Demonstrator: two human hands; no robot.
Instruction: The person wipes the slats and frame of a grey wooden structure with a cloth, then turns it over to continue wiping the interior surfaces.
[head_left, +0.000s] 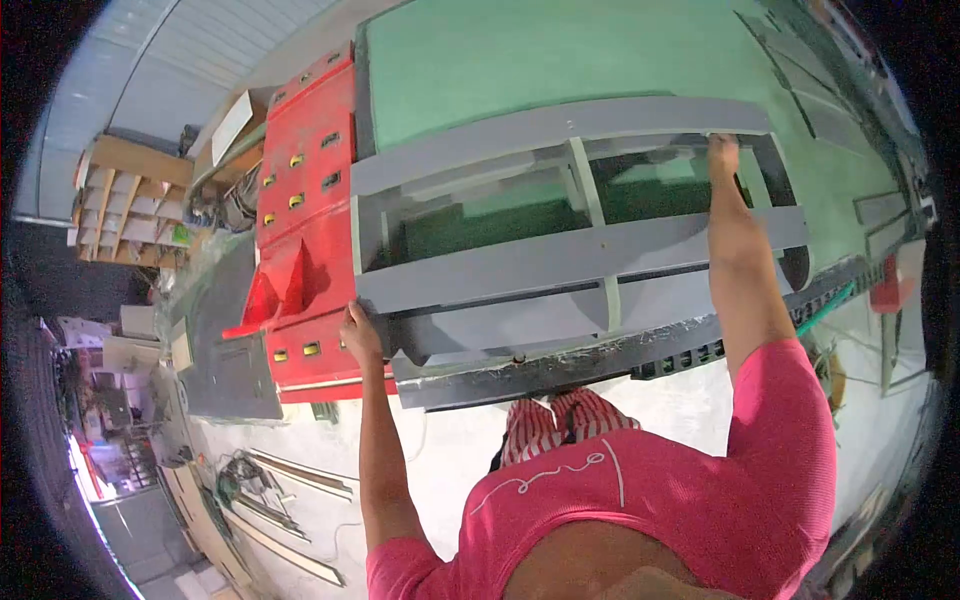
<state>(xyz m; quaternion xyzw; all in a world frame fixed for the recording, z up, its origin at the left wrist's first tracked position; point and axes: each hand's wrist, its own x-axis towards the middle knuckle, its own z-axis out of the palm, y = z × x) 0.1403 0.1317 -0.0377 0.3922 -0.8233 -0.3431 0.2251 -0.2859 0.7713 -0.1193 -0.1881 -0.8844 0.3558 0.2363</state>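
A grey cabinet-like frame (480, 281) with long rails and a middle divider lies across the green-topped table. At its near left corner, my left hand (360, 332) is closed on the end of the frame. My right hand (722, 155) reaches over to the far rail near the right end, its fingers wrapped over that rail and partly hidden. Through the openings between the rails, the green surface and inner panels show.
A red machine part (310, 170) with yellow-marked slots adjoins the table (600, 45) on the left. Along the near side runs a dark table edge (560, 358). Wooden strips (285, 545) lie on the floor, and a wooden shelf unit (135, 205) stands at far left.
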